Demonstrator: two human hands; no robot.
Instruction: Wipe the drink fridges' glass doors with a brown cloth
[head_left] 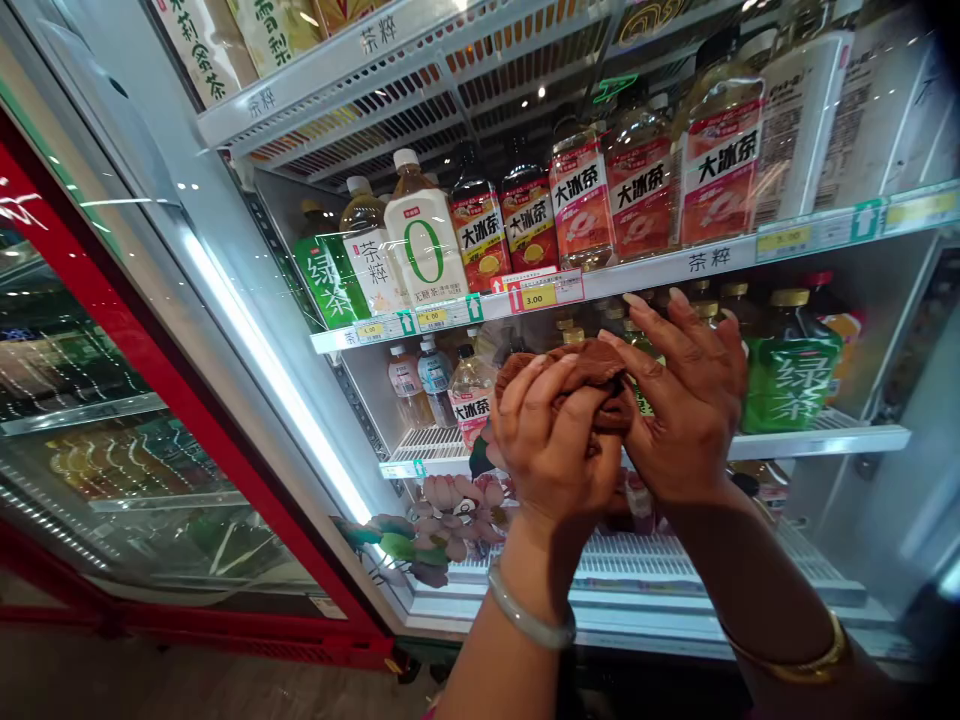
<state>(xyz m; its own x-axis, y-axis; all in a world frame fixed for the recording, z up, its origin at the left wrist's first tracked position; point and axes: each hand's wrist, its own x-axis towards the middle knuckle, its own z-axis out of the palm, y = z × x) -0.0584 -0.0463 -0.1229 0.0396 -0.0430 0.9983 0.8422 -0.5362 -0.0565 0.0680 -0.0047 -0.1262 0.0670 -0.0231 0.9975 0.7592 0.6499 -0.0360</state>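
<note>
My left hand (551, 455) is closed round a bunched brown cloth (592, 370), its fingers wrapped over the folds. Beside it, my right hand (686, 415) is open, with its fingers stretched out toward the shelf edge. The right hand's near side meets or overlaps the cloth's right end; whether it grips any of it I cannot tell. Both hands are in front of the lower drink shelf, just under the front strip (637, 275) of the shelf above. Behind them stand bottles, partly hidden, with a green tea bottle (793, 365) to the right.
Several iced tea bottles (577, 200) line the upper shelf, beside a large white-labelled bottle (426, 240). A price tag (536, 298) hangs on its edge. Pinkish flowers (457, 510) lie low at the left. A red-framed door (187, 360) stands at the left.
</note>
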